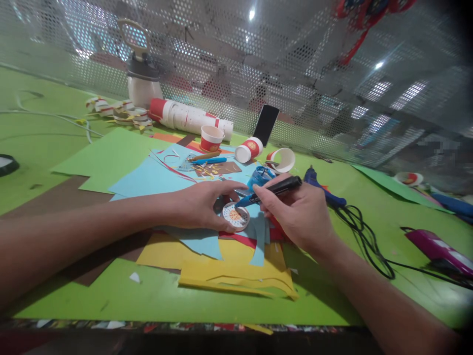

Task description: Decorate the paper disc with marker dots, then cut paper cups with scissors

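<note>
My left hand point(203, 202) is closed around the edge of a small round white disc point(235, 217), thumb on the near side and fingers behind. Dark spots ring an orange pattern in the middle of the disc. A marker point(275, 191) with a black end and a blue front part is gripped in my right hand point(305, 212), its tip at the upper part of the disc's face. Whether the tip touches is hard to tell. Just behind both hands stands a small blue-stained container point(261, 175). Light blue paper point(142, 170) and yellow paper point(221, 266) lie under and before the hands.
Paper cups point(212, 138) lie or stand behind, beside a long stack of cups point(195, 118). A phone point(266, 124) leans upright near the perforated screen point(295, 64). A blue glue gun point(325, 190) with a black cord point(360, 241) is right; a large bottle point(143, 81) stands far left.
</note>
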`<state>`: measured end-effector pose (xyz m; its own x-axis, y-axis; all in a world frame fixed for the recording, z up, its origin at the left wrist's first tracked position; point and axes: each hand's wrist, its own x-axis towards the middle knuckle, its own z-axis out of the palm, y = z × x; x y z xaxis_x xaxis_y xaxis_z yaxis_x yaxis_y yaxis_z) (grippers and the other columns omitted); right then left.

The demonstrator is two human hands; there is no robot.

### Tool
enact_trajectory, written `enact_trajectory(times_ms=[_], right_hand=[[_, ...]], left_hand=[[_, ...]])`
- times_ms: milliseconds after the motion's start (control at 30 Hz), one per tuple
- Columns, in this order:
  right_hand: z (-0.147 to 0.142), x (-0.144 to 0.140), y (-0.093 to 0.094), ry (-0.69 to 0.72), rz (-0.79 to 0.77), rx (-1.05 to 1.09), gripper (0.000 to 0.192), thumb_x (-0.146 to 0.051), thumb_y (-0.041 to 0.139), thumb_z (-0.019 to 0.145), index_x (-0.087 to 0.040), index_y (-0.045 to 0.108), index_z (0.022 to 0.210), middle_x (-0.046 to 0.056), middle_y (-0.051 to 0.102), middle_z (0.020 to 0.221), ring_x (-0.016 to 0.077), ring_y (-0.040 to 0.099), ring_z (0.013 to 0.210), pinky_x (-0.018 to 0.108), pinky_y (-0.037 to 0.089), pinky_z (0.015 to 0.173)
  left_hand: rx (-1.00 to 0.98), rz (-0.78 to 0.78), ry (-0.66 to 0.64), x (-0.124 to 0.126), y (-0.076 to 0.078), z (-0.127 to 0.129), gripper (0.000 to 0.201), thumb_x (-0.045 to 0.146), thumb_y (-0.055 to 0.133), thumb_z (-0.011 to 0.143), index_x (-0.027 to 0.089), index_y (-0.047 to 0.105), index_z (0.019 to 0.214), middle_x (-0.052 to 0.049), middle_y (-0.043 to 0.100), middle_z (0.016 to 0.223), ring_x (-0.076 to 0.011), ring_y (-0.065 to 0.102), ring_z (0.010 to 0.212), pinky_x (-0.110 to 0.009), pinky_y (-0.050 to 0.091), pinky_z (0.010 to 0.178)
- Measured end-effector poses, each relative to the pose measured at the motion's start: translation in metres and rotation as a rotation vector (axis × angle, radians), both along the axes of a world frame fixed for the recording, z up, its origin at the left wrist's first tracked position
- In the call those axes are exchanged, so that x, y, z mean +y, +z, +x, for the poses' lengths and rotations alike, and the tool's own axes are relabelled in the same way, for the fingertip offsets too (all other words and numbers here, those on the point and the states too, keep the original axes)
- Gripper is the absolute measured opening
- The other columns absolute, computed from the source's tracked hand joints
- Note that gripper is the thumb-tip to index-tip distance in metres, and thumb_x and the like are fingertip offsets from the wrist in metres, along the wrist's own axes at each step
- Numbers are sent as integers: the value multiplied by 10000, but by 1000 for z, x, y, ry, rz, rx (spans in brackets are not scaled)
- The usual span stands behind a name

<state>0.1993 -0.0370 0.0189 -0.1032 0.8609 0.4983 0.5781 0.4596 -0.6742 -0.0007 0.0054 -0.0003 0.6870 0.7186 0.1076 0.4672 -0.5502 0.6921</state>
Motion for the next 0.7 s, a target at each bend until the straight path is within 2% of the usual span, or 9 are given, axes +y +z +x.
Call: enact_trajectory(times_ms=[333, 567, 700], right_hand=[[-1, 0, 0, 9, -19, -10, 249, -371, 677, 807, -166, 604, 687, -16, 598, 533, 113, 538, 458, 236, 435, 457], [-3, -2, 0, 20, 20, -27, 237, -346, 683, 810, -182, 591, 667, -32, 583, 520, 103, 518, 456, 231, 425, 459], [-5, -2, 0, 7, 15, -17, 242, -320, 687, 808, -178, 584, 641, -40, 564, 496, 90, 487, 435, 222, 402, 444]], left_hand=[[4, -14, 0, -1, 2, 0, 742, 377, 770, 686, 201, 490, 1350, -74, 650, 1117, -187, 586, 887, -269, 442, 759], [14, 2, -1, 0, 0, -2, 807, 370, 769, 687, 212, 432, 1403, -68, 653, 1117, -194, 592, 896, -278, 451, 775], [1, 25, -25, 1, 0, -2, 778, 390, 752, 708, 233, 439, 1402, -55, 656, 1118, -192, 596, 895, -281, 451, 786]])
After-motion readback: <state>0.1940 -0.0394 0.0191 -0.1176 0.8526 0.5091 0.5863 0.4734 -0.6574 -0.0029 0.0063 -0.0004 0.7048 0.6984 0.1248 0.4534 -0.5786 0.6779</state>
